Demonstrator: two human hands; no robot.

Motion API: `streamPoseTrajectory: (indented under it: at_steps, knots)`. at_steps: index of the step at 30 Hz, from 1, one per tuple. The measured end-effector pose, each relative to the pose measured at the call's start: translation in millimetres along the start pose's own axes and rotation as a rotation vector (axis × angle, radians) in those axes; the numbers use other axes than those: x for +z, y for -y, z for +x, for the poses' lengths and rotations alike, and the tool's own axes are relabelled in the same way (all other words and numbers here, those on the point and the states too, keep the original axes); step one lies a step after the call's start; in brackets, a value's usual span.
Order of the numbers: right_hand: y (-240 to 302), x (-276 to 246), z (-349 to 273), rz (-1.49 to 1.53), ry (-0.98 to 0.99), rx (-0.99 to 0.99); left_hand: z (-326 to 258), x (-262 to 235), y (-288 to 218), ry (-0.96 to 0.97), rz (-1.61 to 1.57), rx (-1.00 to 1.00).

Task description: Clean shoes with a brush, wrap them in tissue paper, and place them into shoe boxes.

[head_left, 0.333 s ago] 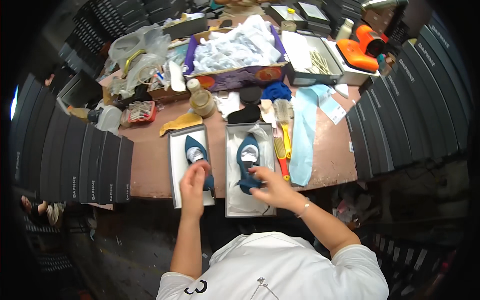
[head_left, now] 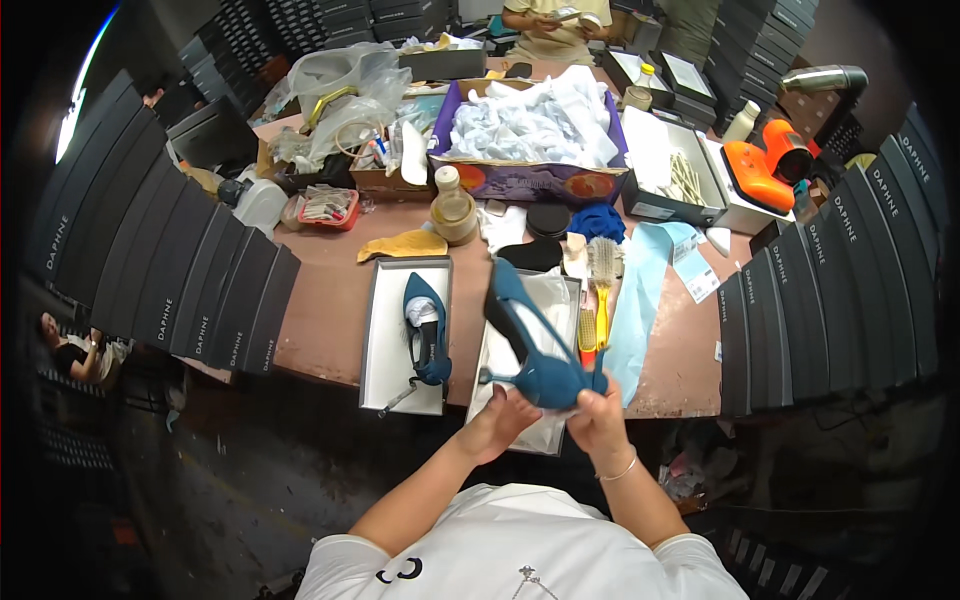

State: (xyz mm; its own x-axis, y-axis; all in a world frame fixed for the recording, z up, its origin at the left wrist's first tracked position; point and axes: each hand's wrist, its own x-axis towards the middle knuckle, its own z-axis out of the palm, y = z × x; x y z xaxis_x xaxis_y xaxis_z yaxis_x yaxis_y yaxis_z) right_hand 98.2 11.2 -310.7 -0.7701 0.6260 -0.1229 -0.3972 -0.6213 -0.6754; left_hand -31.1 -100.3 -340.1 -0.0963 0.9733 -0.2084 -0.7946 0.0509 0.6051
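Note:
A teal pointed slingback shoe is raised above the right-hand shoe box, tilted with its toe up and away. My right hand grips it by the back of the heel part, near a bow-like piece. Just under the slim heel, my left hand has its thumb apart from its fingers; the fingertips reach the shoe's heel end and are partly hidden. The matching teal shoe, with white paper stuffing in its toe, lies in the left-hand shoe box.
Black shoe boxes line both sides. Behind lie a yellow cloth, a glue bottle, yellow-handled brushes, light blue paper and a purple carton of tissue. An orange heat-gun-like tool stands right. Another person works opposite.
The right-hand shoe has been lifted from its box and tilted, with my right hand now gripping it. My left hand has moved right, away from the left-hand shoe. The view has tipped upward.

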Motion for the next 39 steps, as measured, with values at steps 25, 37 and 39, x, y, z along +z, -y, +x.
streamPoseTrajectory:
  at_steps: [25, 37, 39]
  knots:
    - [54.8, -112.2, 143.1, -0.865, -0.438, -0.331, 33.2, 5.7, -81.7, 0.102, 0.21, -0.189]
    - [167.1, -9.0, 40.0, -2.24, 0.268, -0.798, 14.1, 26.2, -77.2, 0.147, 0.71, -0.381]
    - [168.8, -20.8, 41.7, -2.33, 0.317, -0.671, 18.8, 31.1, -66.5, 0.159, 0.75, -0.361]
